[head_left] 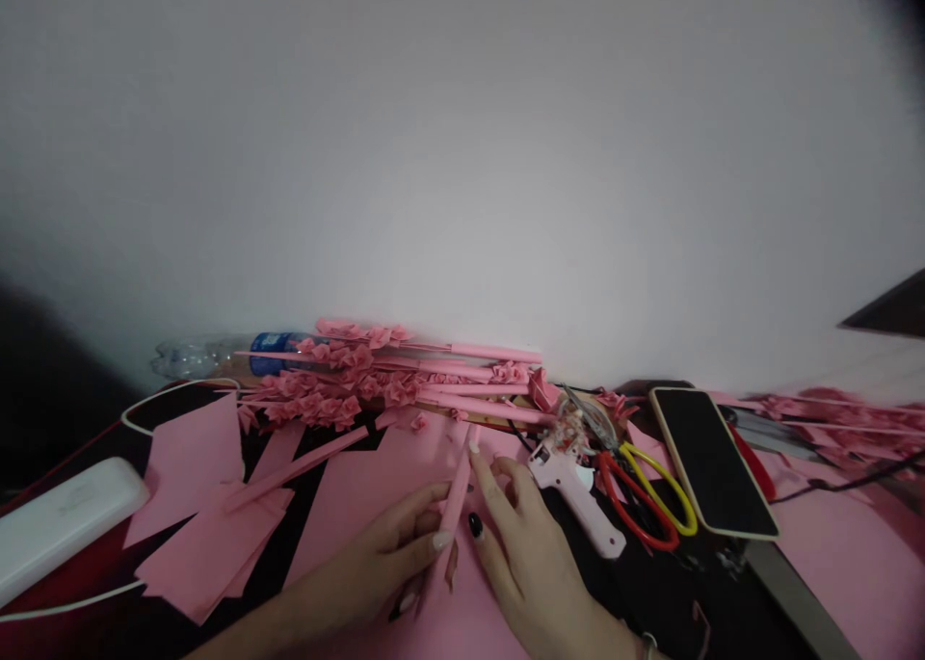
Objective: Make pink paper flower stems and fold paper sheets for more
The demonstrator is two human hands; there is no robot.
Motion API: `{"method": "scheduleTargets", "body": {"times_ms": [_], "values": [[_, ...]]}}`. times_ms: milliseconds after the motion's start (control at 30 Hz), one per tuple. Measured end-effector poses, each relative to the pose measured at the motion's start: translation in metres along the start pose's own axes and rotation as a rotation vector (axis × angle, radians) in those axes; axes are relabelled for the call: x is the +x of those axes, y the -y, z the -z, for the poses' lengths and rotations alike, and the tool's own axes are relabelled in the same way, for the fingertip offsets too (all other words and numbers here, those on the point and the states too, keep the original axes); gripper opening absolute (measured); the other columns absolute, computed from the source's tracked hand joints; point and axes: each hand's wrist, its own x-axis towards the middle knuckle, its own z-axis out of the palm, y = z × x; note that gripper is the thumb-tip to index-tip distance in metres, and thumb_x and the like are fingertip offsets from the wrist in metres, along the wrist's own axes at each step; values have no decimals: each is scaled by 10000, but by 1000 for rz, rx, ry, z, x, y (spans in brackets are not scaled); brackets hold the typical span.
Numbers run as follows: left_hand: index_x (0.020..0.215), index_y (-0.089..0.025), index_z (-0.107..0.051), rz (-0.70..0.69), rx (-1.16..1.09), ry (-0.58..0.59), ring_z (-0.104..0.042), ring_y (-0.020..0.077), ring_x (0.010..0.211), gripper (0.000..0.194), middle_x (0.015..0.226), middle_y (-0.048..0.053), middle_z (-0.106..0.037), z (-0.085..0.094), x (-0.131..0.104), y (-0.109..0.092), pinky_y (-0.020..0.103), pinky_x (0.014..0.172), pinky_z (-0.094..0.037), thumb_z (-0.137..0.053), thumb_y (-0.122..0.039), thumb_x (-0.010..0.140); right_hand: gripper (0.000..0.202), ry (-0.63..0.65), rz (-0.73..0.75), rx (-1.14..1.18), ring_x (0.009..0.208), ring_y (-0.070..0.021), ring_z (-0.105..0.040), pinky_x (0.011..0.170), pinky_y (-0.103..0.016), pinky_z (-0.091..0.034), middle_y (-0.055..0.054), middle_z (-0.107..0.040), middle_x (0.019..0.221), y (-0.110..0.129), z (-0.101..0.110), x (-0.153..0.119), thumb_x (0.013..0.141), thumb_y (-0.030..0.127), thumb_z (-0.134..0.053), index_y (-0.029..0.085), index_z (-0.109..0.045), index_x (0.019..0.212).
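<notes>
Left hand [397,544]: fingers pinched on pink paper tube [456,498]; right hand [527,540]: fingers part-open, index tip on tube's upper end; glue gun [584,508] nearby.

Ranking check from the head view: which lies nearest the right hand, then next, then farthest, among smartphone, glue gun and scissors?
1. Glue gun: just right of the right hand.
2. Scissors: right of the glue gun.
3. Smartphone: farther right, beyond the scissors.

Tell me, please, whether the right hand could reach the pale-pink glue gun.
Probably yes: the glue gun lies beside the right hand, nothing visible between them, though that hand touches a rolled pink paper tube.
</notes>
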Motion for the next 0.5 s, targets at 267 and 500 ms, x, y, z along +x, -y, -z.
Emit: {"method": "scheduleTargets", "body": {"times_ms": [267, 500], "values": [[1278, -226, -487, 11, 21, -25, -330, 48, 453, 492, 735, -30, -522, 1, 1, 3, 192, 411, -241, -561, -518, 889, 675, -38, -11, -86, 1166, -319, -586, 861, -438, -571, -168, -525, 1368, -4, -5, -3, 918, 233, -462, 240, -205, 1542], [1283, -224, -473, -35, -31, -25, -363, 38, 442, 493, 753, -21, -546, 4, 4, 8, 175, 385, -227, -570, -509, 893, 438, -153, -64, 137, 1118, -270, -608, 880, -388, -541, -166, -604, 1242, -7, -9, -4, 940, 242, -446, 167, -400, 1369]]}}
